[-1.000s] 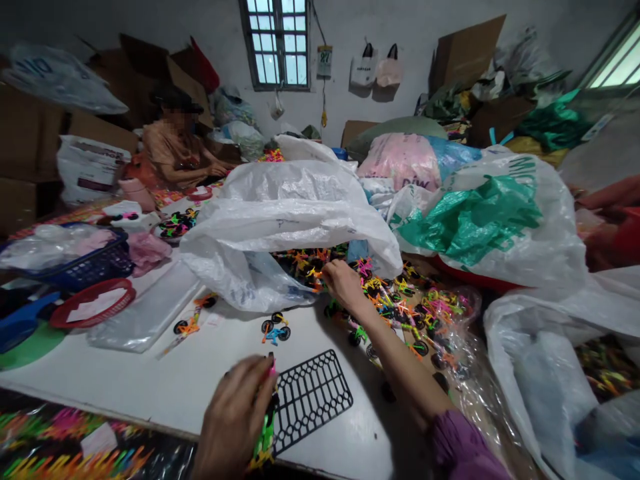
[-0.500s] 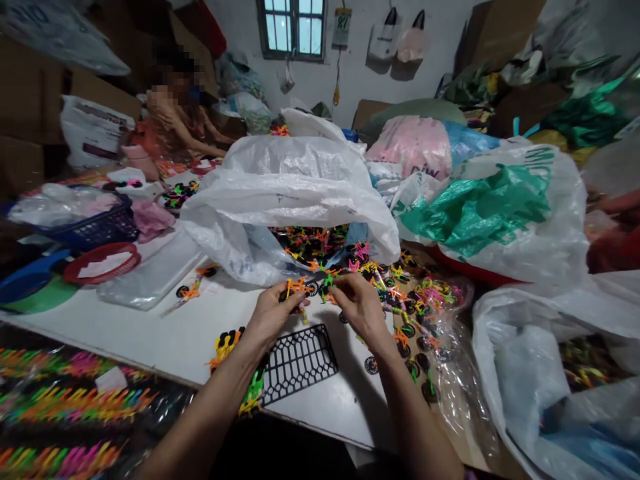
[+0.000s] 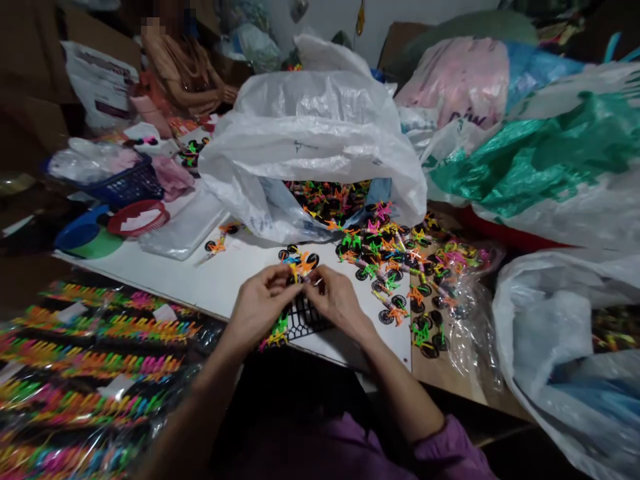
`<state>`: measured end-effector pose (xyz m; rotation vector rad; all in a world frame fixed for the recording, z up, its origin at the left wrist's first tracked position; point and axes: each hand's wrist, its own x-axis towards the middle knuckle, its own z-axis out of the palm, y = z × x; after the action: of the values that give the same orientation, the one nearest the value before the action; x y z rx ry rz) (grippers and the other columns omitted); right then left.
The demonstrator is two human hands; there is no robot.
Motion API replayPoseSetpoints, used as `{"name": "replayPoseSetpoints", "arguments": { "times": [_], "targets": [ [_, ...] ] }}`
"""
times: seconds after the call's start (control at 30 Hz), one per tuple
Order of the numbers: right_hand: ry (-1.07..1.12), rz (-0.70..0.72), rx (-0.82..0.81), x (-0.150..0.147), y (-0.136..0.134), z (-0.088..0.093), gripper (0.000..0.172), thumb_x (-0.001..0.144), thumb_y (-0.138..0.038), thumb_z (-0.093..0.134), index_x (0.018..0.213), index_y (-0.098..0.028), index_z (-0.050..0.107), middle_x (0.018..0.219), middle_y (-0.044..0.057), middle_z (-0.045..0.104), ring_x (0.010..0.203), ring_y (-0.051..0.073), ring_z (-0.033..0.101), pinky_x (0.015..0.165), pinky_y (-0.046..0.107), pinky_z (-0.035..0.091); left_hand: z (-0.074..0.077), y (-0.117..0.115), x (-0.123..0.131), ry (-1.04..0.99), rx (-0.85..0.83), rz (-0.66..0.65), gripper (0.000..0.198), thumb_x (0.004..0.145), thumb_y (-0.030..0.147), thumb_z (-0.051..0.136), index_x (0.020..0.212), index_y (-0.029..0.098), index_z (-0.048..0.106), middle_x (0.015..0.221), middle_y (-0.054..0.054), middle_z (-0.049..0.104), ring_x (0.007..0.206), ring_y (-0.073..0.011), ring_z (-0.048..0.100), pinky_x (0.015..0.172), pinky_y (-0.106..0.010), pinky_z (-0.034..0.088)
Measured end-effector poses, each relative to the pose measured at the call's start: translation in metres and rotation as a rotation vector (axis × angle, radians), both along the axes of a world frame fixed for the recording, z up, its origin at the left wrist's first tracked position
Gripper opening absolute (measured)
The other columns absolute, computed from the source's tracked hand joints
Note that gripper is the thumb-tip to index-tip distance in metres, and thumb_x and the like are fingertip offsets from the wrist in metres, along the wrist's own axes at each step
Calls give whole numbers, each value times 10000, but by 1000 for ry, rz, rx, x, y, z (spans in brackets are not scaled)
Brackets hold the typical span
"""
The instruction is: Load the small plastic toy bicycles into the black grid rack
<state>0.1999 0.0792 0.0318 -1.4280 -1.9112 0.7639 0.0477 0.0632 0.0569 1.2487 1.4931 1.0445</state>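
My left hand [image 3: 263, 300] and my right hand [image 3: 337, 303] meet above the near edge of the white table [image 3: 225, 280]. Between their closed fingertips is a small plastic toy bicycle [image 3: 303, 263], orange and yellow with black wheels; my fingers partly cover it. Below the hands lies a black plastic grid rack [image 3: 305, 323], largely hidden by them. Green and yellow toy bicycles [image 3: 279, 331] stand along the rack's left end. To the right, a loose heap of coloured toy bicycles [image 3: 385, 253] spreads over the tabletop.
Behind the hands, a large white sack [image 3: 320, 143] gapes open, full of toy bicycles. A red basket [image 3: 165, 217] and a blue basket [image 3: 133, 183] stand at left. Bagged rows of toys [image 3: 95, 360] lie at lower left. Another white sack [image 3: 525, 307] stands right. A person [image 3: 185, 73] sits far left.
My view has tilted down. My hands have drawn nearer and together over the rack. The green bicycle near my right fingers is no longer there; both hands now meet at the orange one.
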Motion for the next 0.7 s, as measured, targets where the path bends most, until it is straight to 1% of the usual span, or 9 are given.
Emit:
{"name": "replayPoseSetpoints", "arguments": {
  "times": [0.1, 0.17, 0.2, 0.3, 0.4, 0.47, 0.57, 0.63, 0.7],
  "targets": [
    [6, -2, -27, -11, -10, -6, 92, 788, -233, 530, 855, -180, 562, 674, -16, 590, 576, 111, 520, 555, 202, 341, -10, -9, 4, 112, 11, 86, 368, 640, 423, 659, 857, 135, 584, 727, -19, 635, 652, -127, 599, 616, -248, 491],
    [1, -23, -12, -14, -12, -7, 90, 795, -241, 522, 852, -183, 562, 669, -15, 588, 573, 114, 518, 549, 203, 333, -12, -10, 11, 220, 78, 157, 343, 662, 437, 643, 846, 153, 582, 718, -8, 638, 640, -125, 600, 611, -246, 492],
    [1, -21, -2, -14, -12, -6, 91, 799, -238, 516, 853, -184, 564, 674, -13, 591, 576, 114, 518, 549, 203, 332, -10, -10, 15, 273, 107, 167, 334, 677, 444, 633, 848, 161, 583, 726, -6, 644, 642, -125, 603, 623, -250, 495],
    [13, -5, 10, -13, -12, 0, 103, 803, -215, 499, 867, -181, 572, 691, -6, 602, 582, 114, 521, 557, 204, 332, -3, -12, 19, 394, 155, 139, 334, 717, 469, 597, 867, 170, 592, 749, -8, 658, 648, -127, 609, 646, -260, 502],
    [26, -7, -26, -11, -17, -3, 121, 790, -229, 512, 880, -178, 575, 689, -7, 599, 582, 115, 515, 559, 205, 336, 3, -21, 6, 484, 150, 79, 438, 702, 486, 614, 1002, 168, 579, 789, -10, 659, 667, -133, 611, 643, -262, 509],
    [22, 25, -75, -10, -25, -14, 102, 772, -218, 517, 851, -178, 568, 692, -10, 590, 585, 116, 505, 555, 203, 336, 5, -34, -12, 584, 201, 55, 483, 703, 471, 625, 1079, 177, 557, 827, -10, 654, 703, -137, 612, 677, -265, 509],
    [20, 126, -188, -9, -41, -38, 84, 736, -135, 479, 767, -178, 545, 671, -12, 563, 587, 120, 491, 542, 204, 336, 4, -55, -39, 812, 364, 48, 332, 782, 392, 562, 1035, 178, 586, 919, -38, 648, 828, -159, 608, 788, -286, 482],
    [57, 140, -240, -12, -50, -53, 135, 725, -95, 443, 775, -178, 538, 689, -5, 562, 614, 128, 499, 560, 209, 356, -2, -68, -47, 932, 432, -54, 245, 825, 332, 503, 980, 172, 606, 948, -54, 648, 900, -183, 594, 836, -313, 461],
    [101, 115, -240, -17, -57, -64, 169, 731, -87, 423, 816, -179, 536, 738, 8, 569, 661, 139, 511, 599, 219, 382, -12, -78, -44, 984, 436, -223, 226, 842, 281, 466, 982, 175, 607, 967, -59, 648, 940, -199, 580, 854, -340, 450]
  ]
}}
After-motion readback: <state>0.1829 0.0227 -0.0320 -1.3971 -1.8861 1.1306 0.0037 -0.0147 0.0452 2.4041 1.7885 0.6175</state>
